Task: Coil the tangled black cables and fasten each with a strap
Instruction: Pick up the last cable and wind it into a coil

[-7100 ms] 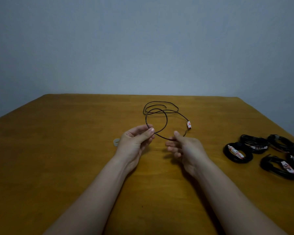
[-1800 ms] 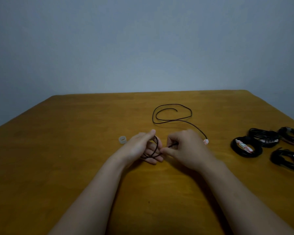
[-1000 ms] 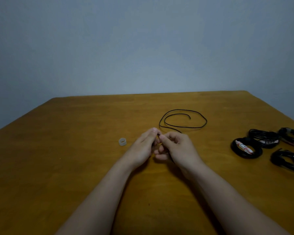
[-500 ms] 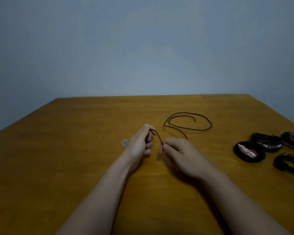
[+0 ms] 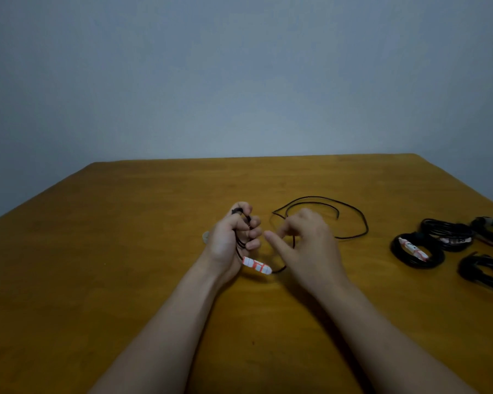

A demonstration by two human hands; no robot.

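A thin black cable (image 5: 358,217) lies in loose loops on the wooden table (image 5: 125,251), just beyond my right hand. My left hand (image 5: 231,243) is raised palm-inward and grips a few small coiled turns of the same cable. A white strap with red marks (image 5: 256,265) hangs on the cable below that hand. My right hand (image 5: 310,245) sits close to the right, slightly blurred. Its fingers are curled, and a short stretch of the cable shows between them.
Several finished black coils with white-and-red straps lie at the right edge of the table, among them one coil (image 5: 416,251) and another coil (image 5: 447,233). A small translucent ring (image 5: 205,236) peeks out behind my left hand.
My left hand has turned upright with more turns of cable wound in it. The white strap now shows below it. The loose loops on the table have drawn closer to my right hand.
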